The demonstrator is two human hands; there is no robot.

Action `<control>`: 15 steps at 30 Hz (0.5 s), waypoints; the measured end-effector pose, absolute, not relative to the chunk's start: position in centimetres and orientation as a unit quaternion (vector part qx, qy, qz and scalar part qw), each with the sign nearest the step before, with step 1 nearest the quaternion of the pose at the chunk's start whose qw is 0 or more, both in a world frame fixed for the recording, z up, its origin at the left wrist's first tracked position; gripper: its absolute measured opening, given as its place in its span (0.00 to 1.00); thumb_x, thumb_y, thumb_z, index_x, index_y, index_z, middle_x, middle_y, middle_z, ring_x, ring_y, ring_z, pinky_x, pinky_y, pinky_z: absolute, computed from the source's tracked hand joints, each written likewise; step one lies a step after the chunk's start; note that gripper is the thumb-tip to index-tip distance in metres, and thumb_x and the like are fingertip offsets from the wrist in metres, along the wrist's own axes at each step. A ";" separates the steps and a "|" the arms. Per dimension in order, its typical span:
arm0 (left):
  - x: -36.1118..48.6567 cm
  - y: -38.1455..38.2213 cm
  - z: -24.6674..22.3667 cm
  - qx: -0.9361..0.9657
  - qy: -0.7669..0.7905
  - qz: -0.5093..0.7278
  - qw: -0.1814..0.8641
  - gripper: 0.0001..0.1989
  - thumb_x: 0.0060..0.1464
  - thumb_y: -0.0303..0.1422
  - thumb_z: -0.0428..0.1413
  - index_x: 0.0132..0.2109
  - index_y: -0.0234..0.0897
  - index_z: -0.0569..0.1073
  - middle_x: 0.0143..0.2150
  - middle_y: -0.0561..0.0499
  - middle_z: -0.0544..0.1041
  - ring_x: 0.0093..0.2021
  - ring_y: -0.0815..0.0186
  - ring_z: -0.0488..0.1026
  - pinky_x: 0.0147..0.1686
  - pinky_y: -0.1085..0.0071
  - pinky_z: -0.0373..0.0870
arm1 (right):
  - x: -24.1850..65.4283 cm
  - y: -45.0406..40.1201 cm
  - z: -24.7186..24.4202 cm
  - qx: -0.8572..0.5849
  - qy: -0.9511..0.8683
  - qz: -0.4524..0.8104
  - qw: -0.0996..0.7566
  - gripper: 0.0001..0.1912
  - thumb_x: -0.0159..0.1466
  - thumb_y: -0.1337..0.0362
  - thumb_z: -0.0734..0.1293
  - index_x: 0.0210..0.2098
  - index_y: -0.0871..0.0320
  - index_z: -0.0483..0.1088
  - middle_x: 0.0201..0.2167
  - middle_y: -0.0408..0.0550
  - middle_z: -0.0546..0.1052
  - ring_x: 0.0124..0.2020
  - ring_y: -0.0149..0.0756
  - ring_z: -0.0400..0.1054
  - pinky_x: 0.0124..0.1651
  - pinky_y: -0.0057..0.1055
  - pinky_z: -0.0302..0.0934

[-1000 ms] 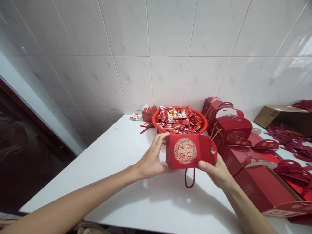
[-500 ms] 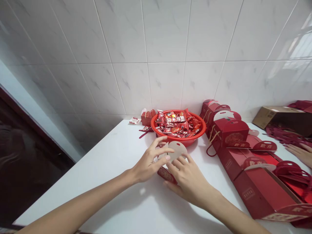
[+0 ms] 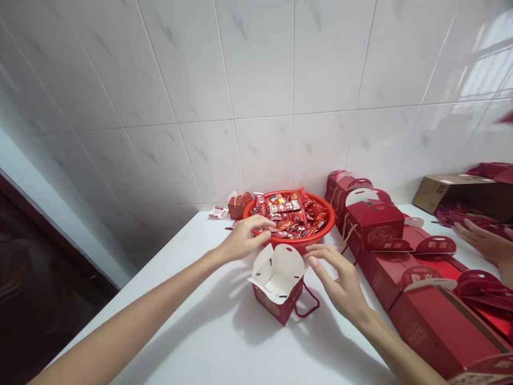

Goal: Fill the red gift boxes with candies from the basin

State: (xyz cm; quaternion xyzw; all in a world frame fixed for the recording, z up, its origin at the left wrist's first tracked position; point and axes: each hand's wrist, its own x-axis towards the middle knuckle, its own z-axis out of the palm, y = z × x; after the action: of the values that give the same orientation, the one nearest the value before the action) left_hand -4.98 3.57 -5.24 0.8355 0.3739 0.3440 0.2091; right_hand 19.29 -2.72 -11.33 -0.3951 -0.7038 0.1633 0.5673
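I see the left hand (image 3: 245,238) and right hand (image 3: 339,280) loosely open, both empty; the open-topped red box (image 3: 272,306) stands between them on the worktop (image 3: 192,326), the sweets basin (image 3: 331,220) just beyond, seemingly nearer the left.

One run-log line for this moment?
left hand: open, near candy basin | right hand: open, beside open box | open box: upright on white table | candy basin: beyond box, holding wrapped sweets
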 end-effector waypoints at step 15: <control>1.2 14.4 -6.6 0.813 0.527 0.161 0.188 0.07 0.49 0.34 0.61 0.35 0.35 0.77 0.38 0.44 0.80 0.46 0.50 0.75 0.47 0.62 0.68 | 19.0 -2.4 -12.7 -0.386 -0.706 0.189 0.563 0.12 0.70 0.60 0.63 0.32 0.56 0.73 0.40 0.51 0.78 0.42 0.39 0.74 0.45 0.32 0.65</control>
State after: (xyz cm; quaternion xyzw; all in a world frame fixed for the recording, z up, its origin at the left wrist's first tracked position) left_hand 1.16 14.40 -6.56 0.8128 0.5273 0.1614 0.1878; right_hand 18.98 -2.39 -12.74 -0.3858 -0.7060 0.1888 0.5631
